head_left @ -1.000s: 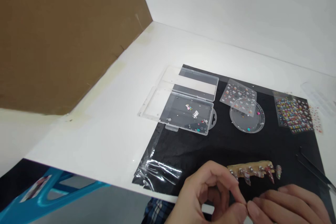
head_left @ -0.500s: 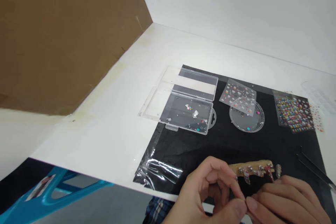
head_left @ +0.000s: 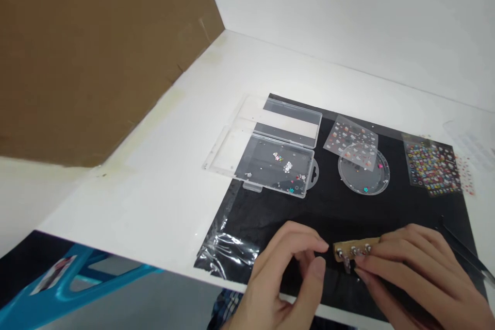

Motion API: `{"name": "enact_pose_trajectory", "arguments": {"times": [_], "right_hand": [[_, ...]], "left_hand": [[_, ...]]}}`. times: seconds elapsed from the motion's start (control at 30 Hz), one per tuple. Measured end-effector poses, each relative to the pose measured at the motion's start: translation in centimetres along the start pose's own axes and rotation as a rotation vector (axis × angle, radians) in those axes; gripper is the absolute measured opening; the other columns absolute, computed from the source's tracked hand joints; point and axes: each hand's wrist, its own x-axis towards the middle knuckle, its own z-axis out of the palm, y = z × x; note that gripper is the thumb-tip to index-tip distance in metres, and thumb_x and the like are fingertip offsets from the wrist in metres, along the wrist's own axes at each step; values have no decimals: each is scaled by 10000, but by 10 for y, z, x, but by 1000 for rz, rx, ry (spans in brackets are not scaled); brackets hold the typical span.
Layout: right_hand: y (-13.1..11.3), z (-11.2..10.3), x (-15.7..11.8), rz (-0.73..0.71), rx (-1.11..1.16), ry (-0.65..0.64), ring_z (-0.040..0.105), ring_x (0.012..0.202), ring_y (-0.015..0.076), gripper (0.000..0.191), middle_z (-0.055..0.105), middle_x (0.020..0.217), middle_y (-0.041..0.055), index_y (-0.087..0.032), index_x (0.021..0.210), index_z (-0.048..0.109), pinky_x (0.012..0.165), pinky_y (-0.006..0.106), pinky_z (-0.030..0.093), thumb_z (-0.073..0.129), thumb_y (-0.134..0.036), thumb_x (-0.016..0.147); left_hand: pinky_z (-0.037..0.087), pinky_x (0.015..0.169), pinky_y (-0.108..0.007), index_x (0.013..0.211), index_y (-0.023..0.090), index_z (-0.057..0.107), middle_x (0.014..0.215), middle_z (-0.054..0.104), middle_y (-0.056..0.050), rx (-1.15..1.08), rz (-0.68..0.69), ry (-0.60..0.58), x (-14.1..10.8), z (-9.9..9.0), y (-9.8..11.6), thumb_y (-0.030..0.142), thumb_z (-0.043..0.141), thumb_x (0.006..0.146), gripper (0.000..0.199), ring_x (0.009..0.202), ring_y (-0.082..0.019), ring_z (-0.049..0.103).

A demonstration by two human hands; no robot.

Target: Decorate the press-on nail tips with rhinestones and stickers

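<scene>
A narrow tan strip (head_left: 344, 246) with round metal posts lies near the front of the black sheet. A glittery false nail (head_left: 347, 265) hangs from its left part. My right hand (head_left: 421, 270) is closed over the strip's right end, with thumb and index finger pinched close to the posts. Those fingers hide the other false nails and whatever lies between the fingertips. Just left of the strip is my left hand (head_left: 288, 273), thumb and index finger curved apart with nothing visible between them.
On the black sheet (head_left: 294, 211) lie an open clear case (head_left: 278, 167) with small charms, a round clear dish (head_left: 363, 178), a sticker sheet (head_left: 348, 136) overlapping it, and colourful stickers (head_left: 433, 165). Tweezers (head_left: 466, 250) rest at the right. A cardboard panel (head_left: 96, 62) stands left.
My hands have come apart from their shared pinch. The left hand has moved left and opened; the right hand has moved up and left onto the strip, covering its right end.
</scene>
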Motion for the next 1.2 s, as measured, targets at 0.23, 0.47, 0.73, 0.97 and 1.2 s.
{"name": "enact_pose_trajectory", "arguments": {"times": [0.23,0.47,0.73,0.97,1.2], "right_hand": [[10,-1,2,25,-4,-122,744,768,77,116,793,920,-35,-243,1083,746,749,220,576,632,-227,1085],[8,0,4,33,3,-148,740,736,103,166,790,911,-14,-262,1095,798,716,231,589,632,-262,1095],[11,-2,4,-9,-30,-158,742,737,88,143,792,912,-43,-273,1141,764,735,263,541,629,-295,1102],[9,2,-7,12,-84,-152,723,780,90,233,788,949,-45,-291,1259,768,847,326,472,562,-303,1149],[9,2,-8,-16,-98,-169,707,784,91,204,786,953,-47,-265,1157,768,875,329,438,566,-269,1135]], "left_hand": [[548,876,-146,1259,283,593,1124,641,-1,161,50,-21,5,0,2,-46,499,1035,409,927,-69,681],[551,893,-136,1270,259,598,1129,663,-17,204,84,-39,6,0,2,-80,477,1001,449,964,-72,699],[572,923,-125,1242,214,621,1100,683,-31,251,153,-20,13,-1,7,-105,464,942,465,972,-75,714],[562,974,-117,1270,223,610,1128,678,-24,252,152,-49,10,-2,6,-96,446,941,487,1013,-65,713],[555,1035,-189,1334,284,584,1199,690,-13,319,55,-75,0,1,3,-83,464,943,550,1089,-101,707]]}}
